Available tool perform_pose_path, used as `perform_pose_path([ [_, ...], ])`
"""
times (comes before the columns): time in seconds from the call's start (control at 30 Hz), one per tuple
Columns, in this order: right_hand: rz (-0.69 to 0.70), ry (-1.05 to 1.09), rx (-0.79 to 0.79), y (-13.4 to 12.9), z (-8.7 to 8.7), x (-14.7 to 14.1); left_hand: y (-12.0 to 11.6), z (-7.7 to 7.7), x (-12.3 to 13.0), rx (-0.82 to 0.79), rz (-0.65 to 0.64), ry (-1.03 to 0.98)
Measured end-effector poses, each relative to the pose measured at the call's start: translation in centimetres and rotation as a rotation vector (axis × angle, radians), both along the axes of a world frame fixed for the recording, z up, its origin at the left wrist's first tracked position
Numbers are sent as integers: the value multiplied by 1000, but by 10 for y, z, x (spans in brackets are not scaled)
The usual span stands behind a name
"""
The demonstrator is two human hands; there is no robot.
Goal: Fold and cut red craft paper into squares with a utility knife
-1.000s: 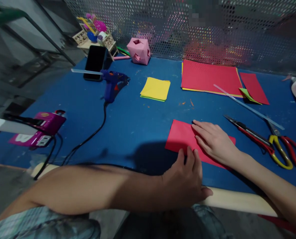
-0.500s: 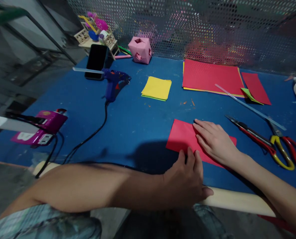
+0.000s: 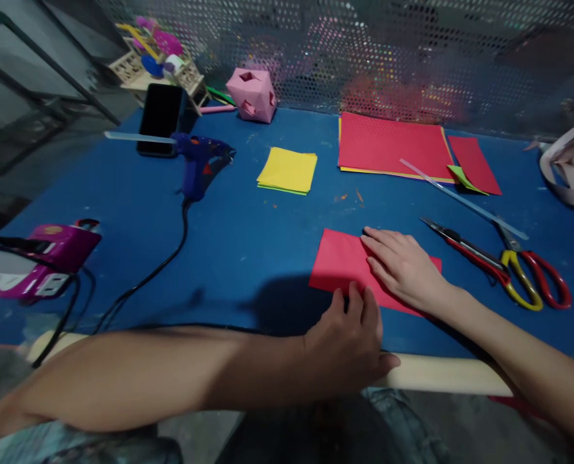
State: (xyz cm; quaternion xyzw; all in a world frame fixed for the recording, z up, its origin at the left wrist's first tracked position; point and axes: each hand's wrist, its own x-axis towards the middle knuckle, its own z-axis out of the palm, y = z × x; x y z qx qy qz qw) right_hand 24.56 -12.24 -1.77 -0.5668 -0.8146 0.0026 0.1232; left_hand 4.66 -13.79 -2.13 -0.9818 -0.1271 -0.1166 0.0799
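Observation:
A folded sheet of red paper point(image 3: 339, 256) lies flat on the blue tabletop point(image 3: 229, 251) in front of me. My right hand point(image 3: 400, 267) rests palm down on its right part, fingers stretched toward the upper left. My left hand point(image 3: 349, 332) is at the paper's near edge, fingertips on its lower border, fingers a little bent and apart, thumb by the table's front edge. To the right of my right hand lie a red craft knife point(image 3: 470, 251) and scissors point(image 3: 528, 277) with yellow and red handles.
A blue glue gun point(image 3: 197, 164) lies left, its cord running forward, beside a phone point(image 3: 161, 119) and purple power socket point(image 3: 49, 261). Behind are a pink paper ball point(image 3: 254, 95), yellow squares point(image 3: 288, 170), red sheets point(image 3: 393, 145) and a clear glue stick point(image 3: 465, 201). Perforated metal point(image 3: 306, 58) closes the back.
The view has shifted a little to the right, so everything appears further left. Both hands stay in about the same place on the red paper.

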Motion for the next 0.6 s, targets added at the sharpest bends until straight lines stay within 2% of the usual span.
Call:
perform_pose_path([
  [0.13, 196, 105, 17, -11, 11, 2, 1, -2, 0, -14, -10, -11],
  [0.2, 277, 148, -79, -21, 15, 3, 2, -3, -1, -21, -20, -27],
  [0.27, 278, 183, -219, -32, 20, 7, 2, -3, -1, -22, -27, -40],
  [0.37, 172, 313, -414, -48, 30, 22, 3, -1, -1, -17, -29, -12],
  [0.43, 80, 437, -484, -57, 37, 35, 3, 0, -1, -15, -30, 22],
  [0.5, -68, 511, -450, -67, 41, 48, 4, 1, -1, -10, -34, 39],
  [0.6, -390, 547, -283, -81, 37, 60, 4, 1, -1, -4, -35, 23],
])
